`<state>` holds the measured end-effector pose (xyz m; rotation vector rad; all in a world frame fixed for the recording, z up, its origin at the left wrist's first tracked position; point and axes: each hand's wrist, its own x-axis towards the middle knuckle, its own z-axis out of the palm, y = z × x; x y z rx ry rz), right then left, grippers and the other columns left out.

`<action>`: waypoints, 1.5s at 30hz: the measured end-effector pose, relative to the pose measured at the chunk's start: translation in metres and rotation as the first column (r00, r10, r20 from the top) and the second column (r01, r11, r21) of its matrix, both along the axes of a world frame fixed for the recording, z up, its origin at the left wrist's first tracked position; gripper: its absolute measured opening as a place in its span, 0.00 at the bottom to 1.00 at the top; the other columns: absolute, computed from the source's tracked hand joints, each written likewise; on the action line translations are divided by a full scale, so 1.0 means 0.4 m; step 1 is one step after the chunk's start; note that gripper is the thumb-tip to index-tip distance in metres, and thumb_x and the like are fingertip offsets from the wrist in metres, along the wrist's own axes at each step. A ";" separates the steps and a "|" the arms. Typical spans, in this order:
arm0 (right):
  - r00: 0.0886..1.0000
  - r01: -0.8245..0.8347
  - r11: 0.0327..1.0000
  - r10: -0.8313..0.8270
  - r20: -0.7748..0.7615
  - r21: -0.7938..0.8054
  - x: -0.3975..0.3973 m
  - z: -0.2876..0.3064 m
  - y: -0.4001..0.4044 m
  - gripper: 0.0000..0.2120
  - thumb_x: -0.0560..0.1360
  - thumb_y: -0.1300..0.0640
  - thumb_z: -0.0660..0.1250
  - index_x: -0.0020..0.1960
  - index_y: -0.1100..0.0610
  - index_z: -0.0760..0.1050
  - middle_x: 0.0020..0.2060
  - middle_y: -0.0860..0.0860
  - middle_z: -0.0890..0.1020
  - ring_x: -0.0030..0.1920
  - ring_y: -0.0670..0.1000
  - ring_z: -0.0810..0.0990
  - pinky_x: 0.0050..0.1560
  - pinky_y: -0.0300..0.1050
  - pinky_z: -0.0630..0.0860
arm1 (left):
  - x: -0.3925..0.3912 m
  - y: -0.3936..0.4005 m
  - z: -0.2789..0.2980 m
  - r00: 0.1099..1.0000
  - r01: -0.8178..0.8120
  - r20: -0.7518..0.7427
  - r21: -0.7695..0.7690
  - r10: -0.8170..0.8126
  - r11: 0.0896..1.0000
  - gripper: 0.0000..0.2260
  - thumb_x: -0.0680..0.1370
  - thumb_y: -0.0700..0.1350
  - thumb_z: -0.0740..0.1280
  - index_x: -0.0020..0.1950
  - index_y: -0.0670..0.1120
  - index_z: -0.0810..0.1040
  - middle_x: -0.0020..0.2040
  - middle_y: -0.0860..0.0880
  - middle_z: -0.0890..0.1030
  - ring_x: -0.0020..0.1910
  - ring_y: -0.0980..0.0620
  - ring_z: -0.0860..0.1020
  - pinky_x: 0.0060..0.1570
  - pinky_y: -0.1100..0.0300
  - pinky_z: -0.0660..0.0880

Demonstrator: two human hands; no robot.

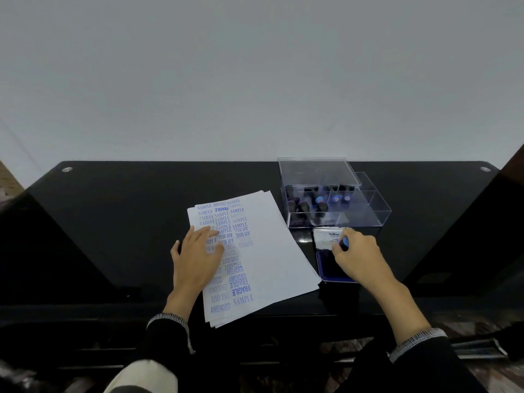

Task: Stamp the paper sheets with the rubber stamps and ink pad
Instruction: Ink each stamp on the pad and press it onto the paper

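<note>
At the lower right of the frame, the right hand [358, 258] grips a rubber stamp [345, 243] with fingers curled round its handle; only the blue-capped top shows, so the stamp face is hidden. The hand sits over the open ink pad [326, 268], whose dark blue bed lies under the knuckles and whose raised lid stands behind. Whether the face touches the ink cannot be told. At frame centre, the left hand [198, 253] lies flat, fingers straight and spread, pressing the paper sheets [272, 251] onto the black table [113, 211]. The stack runs with its long axis from upper left to lower right. Blue imprints fill the left part of the top sheet; the right part is bare. That bare strip lies just left of the stamp hand, between both hands and nearer the right one. Judgement: inking step; next, a short leftward carry to the bare strip. The clear box [368, 211] at upper right holds more stamps [304, 208].
</note>
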<state>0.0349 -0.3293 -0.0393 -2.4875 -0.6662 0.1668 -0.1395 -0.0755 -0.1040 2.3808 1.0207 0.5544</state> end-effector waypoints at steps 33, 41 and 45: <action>0.920 -0.372 0.863 0.393 0.010 0.343 -0.136 -0.018 0.261 0.10 0.79 0.53 0.63 0.42 0.55 0.67 0.30 0.48 0.73 0.29 0.44 0.68 0.30 0.35 0.64 | 0.000 0.006 -0.014 0.995 0.008 -0.103 0.073 0.000 0.997 0.23 0.76 0.63 0.62 0.69 0.59 0.68 0.73 0.59 0.63 0.75 0.56 0.55 0.74 0.46 0.43; 0.797 -0.589 0.803 0.595 0.098 -0.089 -0.110 -0.031 0.351 0.06 0.80 0.58 0.59 0.45 0.56 0.67 0.42 0.51 0.73 0.40 0.53 0.74 0.40 0.46 0.72 | 0.005 0.010 -0.021 0.995 0.008 -0.104 0.088 0.001 0.996 0.24 0.75 0.64 0.62 0.69 0.59 0.67 0.73 0.58 0.64 0.75 0.56 0.56 0.74 0.45 0.44; 0.762 -0.607 0.772 0.633 0.137 -0.188 -0.113 -0.030 0.369 0.05 0.81 0.56 0.58 0.47 0.57 0.68 0.42 0.51 0.72 0.39 0.52 0.73 0.35 0.41 0.68 | 0.008 0.012 -0.024 0.996 0.012 -0.090 0.090 -0.004 0.996 0.24 0.75 0.64 0.62 0.69 0.58 0.67 0.72 0.58 0.64 0.75 0.56 0.56 0.74 0.45 0.44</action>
